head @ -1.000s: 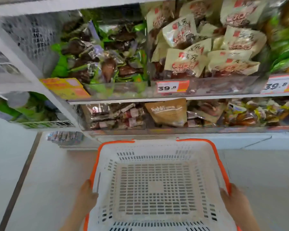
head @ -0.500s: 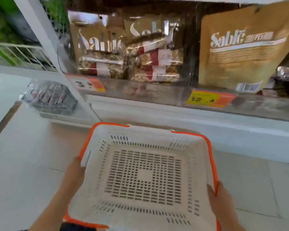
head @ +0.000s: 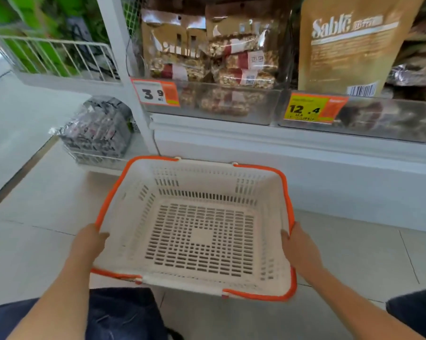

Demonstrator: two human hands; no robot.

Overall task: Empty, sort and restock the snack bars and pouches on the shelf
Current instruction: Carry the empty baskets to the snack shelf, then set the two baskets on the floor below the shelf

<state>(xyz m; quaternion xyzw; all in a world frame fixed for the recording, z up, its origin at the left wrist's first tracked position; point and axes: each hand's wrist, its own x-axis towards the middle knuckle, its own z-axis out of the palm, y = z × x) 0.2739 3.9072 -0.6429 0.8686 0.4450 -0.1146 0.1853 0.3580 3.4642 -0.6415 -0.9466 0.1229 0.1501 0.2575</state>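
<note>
An empty white basket [head: 197, 182] with orange handles is held low over the tiled floor, in front of the bottom shelf. My left hand [head: 88, 244] grips its left rim and my right hand [head: 299, 249] grips its right rim. On the shelf behind it, a clear bin holds nut snack bars [head: 241, 69] with red and white labels and brown packs behind them. To their right stands a large brown Sable pouch [head: 349, 47].
Price tags 3.9 [head: 155, 93] and 12.4 [head: 312, 107] hang on the shelf front. A wire rack of dark foil packs [head: 96, 131] sits at floor level to the left. A white upright post [head: 123, 69] divides the shelves. My knees in dark trousers are below.
The view dropped from the upper shelves to the bottom one. I crouched and lowered the basket toward the floor; both hands kept their hold on its sides.
</note>
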